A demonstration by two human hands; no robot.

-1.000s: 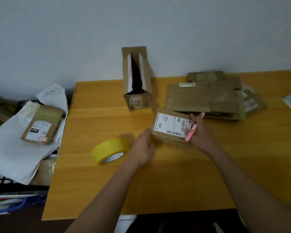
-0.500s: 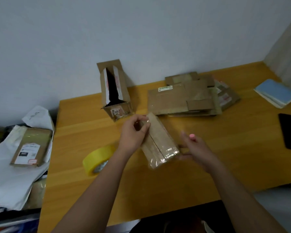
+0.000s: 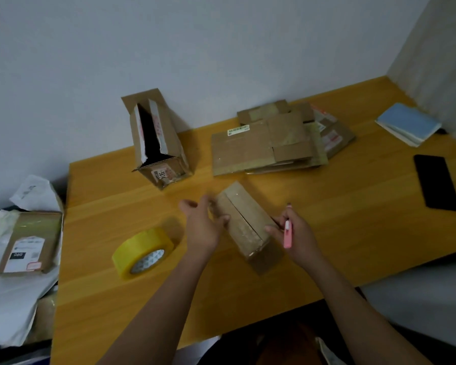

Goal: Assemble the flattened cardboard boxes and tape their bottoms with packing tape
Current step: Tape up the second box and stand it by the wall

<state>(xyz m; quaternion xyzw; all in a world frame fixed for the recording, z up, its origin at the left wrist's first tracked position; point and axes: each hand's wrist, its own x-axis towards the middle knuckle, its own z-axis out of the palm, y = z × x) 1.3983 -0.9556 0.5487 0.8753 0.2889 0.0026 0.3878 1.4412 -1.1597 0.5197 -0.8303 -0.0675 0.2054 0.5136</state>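
Steadying small cardboard box (image 3: 244, 222) near table (image 3: 353, 206) centre, seam side up, between both hands. Left hand (image 3: 203, 227) curling fingers on box's left edge; right hand (image 3: 294, 233) pinching pink cutter (image 3: 288, 234) while fingertips brace right side. Keeping flaps butted flush along seam, setting cutter down before reaching left for yellow tape roll (image 3: 144, 252), pressing tape centred over seam
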